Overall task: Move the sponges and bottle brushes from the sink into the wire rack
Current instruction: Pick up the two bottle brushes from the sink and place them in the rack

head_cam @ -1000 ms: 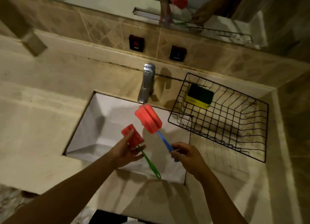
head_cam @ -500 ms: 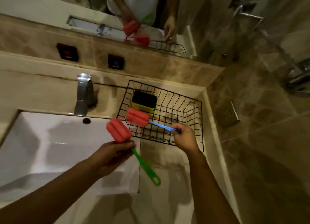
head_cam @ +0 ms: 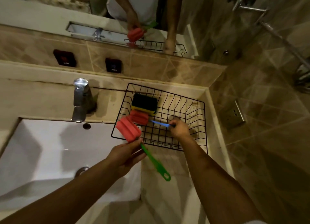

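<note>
A black wire rack (head_cam: 192, 116) stands on the counter right of the white sink (head_cam: 50, 156). A yellow sponge with a dark green top (head_cam: 144, 103) lies in the rack's far left corner. My right hand (head_cam: 178, 129) grips the blue handle of a bottle brush (head_cam: 159, 123) whose red foam head (head_cam: 139, 117) rests low inside the rack, next to the sponge. My left hand (head_cam: 125, 154) holds a green-handled bottle brush (head_cam: 155, 163) just below its red foam head (head_cam: 128, 129), which hovers over the rack's near left corner.
A chrome faucet (head_cam: 80, 100) stands behind the sink. Hot and cold buttons (head_cam: 113, 65) sit on the tiled backsplash under a mirror. A tiled wall with a socket (head_cam: 234, 113) closes the right side. The sink drain (head_cam: 81, 171) shows by my left forearm.
Both hands carried the brushes right from over the sink to the rack. The blue-handled brush has dropped into the rack beside the sponge; the green-handled brush has reached the rack's left corner.
</note>
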`<action>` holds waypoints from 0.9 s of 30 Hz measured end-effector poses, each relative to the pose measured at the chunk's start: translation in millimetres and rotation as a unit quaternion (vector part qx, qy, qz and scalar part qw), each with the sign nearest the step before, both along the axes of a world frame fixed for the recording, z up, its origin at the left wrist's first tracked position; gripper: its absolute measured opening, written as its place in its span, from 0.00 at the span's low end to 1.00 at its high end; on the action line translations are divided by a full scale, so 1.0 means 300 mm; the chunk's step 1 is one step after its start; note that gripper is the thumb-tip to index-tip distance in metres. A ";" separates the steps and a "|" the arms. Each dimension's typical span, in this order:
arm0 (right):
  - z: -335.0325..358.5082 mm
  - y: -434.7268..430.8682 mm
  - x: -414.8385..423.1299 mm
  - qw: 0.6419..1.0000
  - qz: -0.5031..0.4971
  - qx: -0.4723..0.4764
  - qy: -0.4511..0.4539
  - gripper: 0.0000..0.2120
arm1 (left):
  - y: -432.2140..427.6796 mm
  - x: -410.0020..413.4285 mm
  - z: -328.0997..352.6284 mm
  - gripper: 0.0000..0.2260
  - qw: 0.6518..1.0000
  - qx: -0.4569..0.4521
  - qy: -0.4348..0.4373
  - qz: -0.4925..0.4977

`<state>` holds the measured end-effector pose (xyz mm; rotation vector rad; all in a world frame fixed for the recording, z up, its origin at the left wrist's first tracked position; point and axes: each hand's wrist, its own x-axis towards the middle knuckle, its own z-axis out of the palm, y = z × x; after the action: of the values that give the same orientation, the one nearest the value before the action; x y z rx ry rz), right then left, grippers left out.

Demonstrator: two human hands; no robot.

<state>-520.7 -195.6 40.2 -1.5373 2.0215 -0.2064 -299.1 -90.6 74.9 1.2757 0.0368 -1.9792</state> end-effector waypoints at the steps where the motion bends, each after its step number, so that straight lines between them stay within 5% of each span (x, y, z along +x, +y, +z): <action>1: -0.009 -0.003 -0.006 1.000 0.002 0.005 0.009 0.11 | 0.000 -0.011 0.000 0.09 1.000 0.009 -0.006 -0.005; 7: -0.026 -0.019 -0.009 0.995 0.039 -0.007 0.087 0.10 | -0.027 -0.098 0.047 0.13 0.995 0.052 -0.088 -0.006; 14: -0.033 -0.016 -0.015 0.987 0.052 -0.044 0.146 0.08 | -0.084 -0.174 0.048 0.08 0.992 0.061 -0.085 0.076; 21: 0.015 -0.035 -0.078 0.988 -0.087 -0.043 -0.117 0.13 | -0.130 -0.246 0.012 0.07 0.978 0.090 -0.100 0.161; 27: 0.120 0.018 -0.118 0.955 -0.011 0.111 -0.273 0.06 | -0.187 -0.276 -0.030 0.09 0.983 0.079 -0.099 0.131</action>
<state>-556.0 -190.1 76.1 -1.1580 1.5619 -0.3569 -381.8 -146.7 65.9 1.4824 0.2558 -1.6460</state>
